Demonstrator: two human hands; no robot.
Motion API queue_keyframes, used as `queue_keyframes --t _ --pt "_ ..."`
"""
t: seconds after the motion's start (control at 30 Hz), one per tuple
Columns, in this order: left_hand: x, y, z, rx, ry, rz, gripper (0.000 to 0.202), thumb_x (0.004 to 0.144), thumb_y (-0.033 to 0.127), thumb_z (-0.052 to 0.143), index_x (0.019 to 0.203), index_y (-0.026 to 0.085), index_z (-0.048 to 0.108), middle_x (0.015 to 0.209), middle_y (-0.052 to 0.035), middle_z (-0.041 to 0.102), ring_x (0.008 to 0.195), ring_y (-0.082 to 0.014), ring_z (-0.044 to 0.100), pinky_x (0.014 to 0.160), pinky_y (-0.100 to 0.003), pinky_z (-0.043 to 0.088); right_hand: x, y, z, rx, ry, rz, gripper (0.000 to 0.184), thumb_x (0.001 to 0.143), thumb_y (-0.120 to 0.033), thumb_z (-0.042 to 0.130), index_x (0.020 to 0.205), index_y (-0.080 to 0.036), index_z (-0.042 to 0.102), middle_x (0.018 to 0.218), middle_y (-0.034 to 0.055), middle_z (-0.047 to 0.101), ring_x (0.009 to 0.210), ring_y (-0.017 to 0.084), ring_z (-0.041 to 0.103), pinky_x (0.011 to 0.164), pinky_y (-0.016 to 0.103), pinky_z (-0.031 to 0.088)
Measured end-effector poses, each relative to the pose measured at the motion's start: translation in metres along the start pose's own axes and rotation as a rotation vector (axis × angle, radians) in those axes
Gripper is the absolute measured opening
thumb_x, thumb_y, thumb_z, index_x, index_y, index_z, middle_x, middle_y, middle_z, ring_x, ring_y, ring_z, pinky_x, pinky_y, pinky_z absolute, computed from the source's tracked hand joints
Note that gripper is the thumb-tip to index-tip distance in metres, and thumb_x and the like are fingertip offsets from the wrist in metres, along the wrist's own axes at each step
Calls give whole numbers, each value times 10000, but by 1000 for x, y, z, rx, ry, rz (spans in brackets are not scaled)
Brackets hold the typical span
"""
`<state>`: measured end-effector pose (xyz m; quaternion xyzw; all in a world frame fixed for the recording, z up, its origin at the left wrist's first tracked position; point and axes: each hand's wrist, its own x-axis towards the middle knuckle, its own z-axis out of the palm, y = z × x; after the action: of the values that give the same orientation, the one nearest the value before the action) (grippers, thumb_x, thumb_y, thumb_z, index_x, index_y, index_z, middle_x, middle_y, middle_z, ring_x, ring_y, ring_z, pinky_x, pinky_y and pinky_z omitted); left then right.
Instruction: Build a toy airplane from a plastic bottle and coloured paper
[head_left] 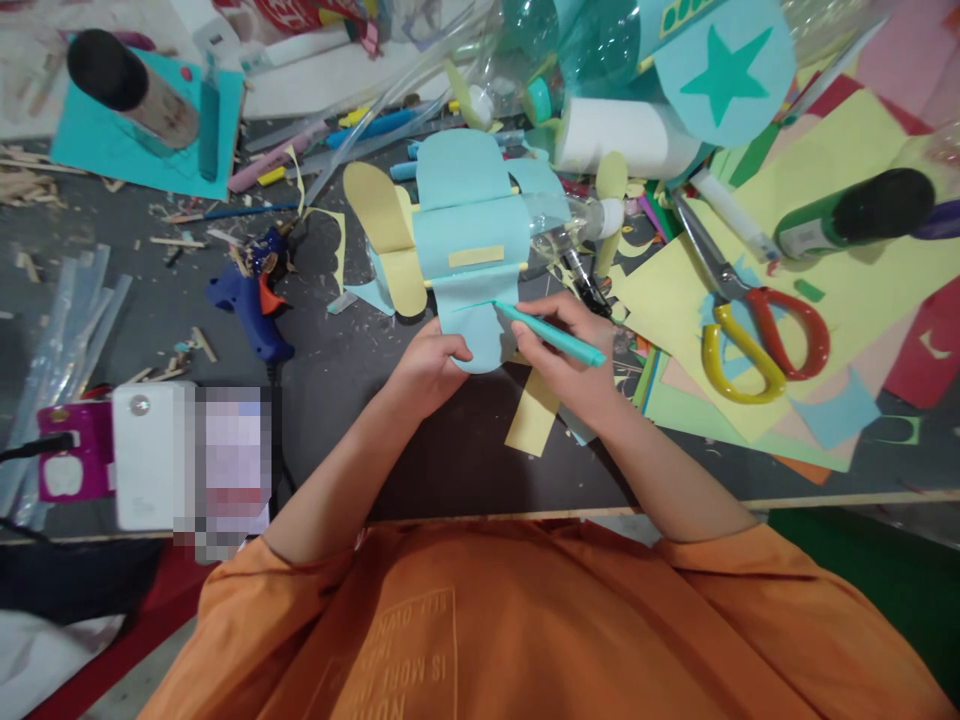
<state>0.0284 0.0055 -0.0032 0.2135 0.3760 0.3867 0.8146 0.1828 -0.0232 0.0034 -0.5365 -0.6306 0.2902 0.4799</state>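
Observation:
A toy airplane (471, 235) of light blue paper around a clear plastic bottle lies in front of me. Yellow paper pieces form its tail, and a white cap shows at its right end. My left hand (431, 372) grips the rounded tip of its near wing, thumb on top. In my right hand (566, 350) is a turquoise marker pen (559, 337), held like a writing tool. Its tip touches the near wing, where a thin green line (472, 306) runs across the paper. The fingers beneath the wing are hidden.
A blue glue gun (255, 305) lies left. Scissors (739, 310) with red and yellow handles rest on paper sheets at right. A spray can (131, 90), a green bottle (855, 213), a white power bank (150, 455) and another bottle plane with a star (724, 75) surround the work.

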Motion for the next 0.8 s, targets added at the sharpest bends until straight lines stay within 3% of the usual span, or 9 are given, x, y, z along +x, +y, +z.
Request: queue_keyframes --t 0.3,0.53,0.67,0.8 --pt "0 -1 -2 14 19 3 454 477 16 505 896 132 637 794 -31 702 945 -249 645 871 -350 455 1 5 -2 -15 70 63 39 782 -229 613 783 -195 592 587 -55 554 465 69 480 441 217 394" --pt "0 0 -1 0 31 6 559 464 19 495 995 145 617 785 -21 696 1023 -262 628 983 -395 409 0 3 -5 73 148 -2 52 797 -229 617 783 -224 567 595 -51 547 429 76 475 409 242 405" --pt "0 0 -1 -10 27 0 514 464 30 492 947 154 620 754 -15 689 1029 -267 623 978 -404 415 -3 7 -10 147 149 7 76 833 -297 601 888 -246 587 661 -33 590 471 95 533 428 256 457" --pt "0 -1 -3 -19 56 -1 351 465 53 520 792 141 612 735 -24 678 1004 -270 625 916 -375 445 -4 15 -13 117 79 -77 188 840 -310 592 1017 -257 621 871 14 673 604 121 635 566 299 555"
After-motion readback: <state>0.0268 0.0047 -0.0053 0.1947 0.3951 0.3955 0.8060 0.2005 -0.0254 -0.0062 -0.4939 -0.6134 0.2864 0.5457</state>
